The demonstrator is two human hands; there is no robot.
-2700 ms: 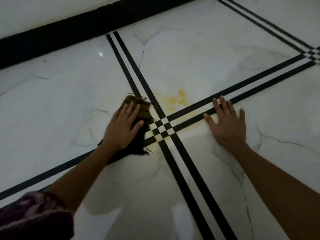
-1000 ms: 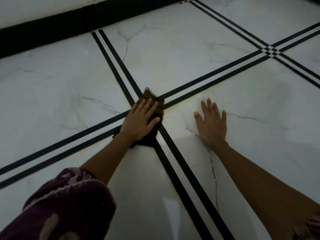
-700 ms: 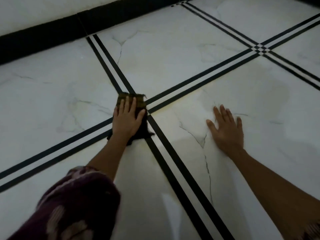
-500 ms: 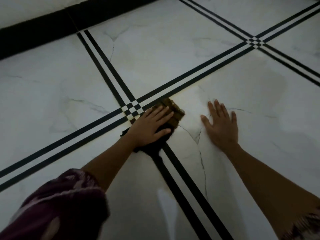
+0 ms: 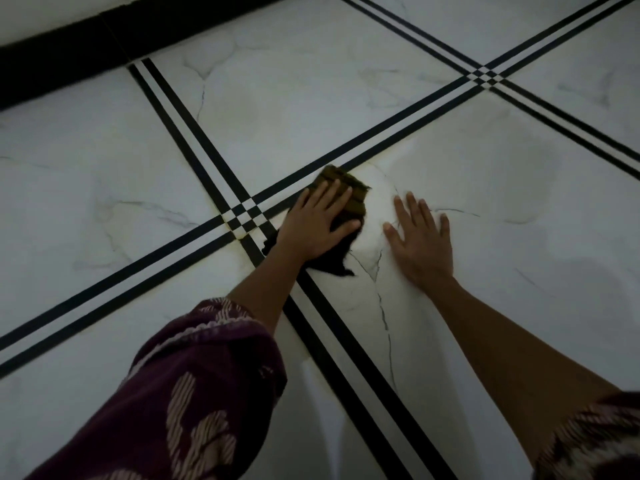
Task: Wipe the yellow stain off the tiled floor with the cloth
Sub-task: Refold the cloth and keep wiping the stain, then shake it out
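Observation:
My left hand [image 5: 317, 225] presses flat on a dark, olive-edged cloth [image 5: 348, 188] lying on the white marble tile just right of the checkered crossing [image 5: 244, 216] of black stripes. Part of the cloth sticks out beyond my fingertips and below my palm. My right hand [image 5: 420, 240] rests flat, fingers spread, on the same tile a short gap to the right of the cloth. No yellow stain shows on the floor; a faint yellowish tint remains along the grout at the crossing. A damp-looking dull patch [image 5: 502, 181] lies on the tile farther right.
A black skirting band [image 5: 69, 46] runs along the wall at the top left. Double black stripes [image 5: 346, 358] cross the white tiles, with a second crossing [image 5: 486, 76] at the top right. My patterned maroon sleeves [image 5: 194, 403] fill the lower corners.
The yellow stain seen beside the crossing 2.7 s ago no longer shows. My left hand slid the cloth from the crossing rightward, toward my right hand, which stayed flat on the tile.

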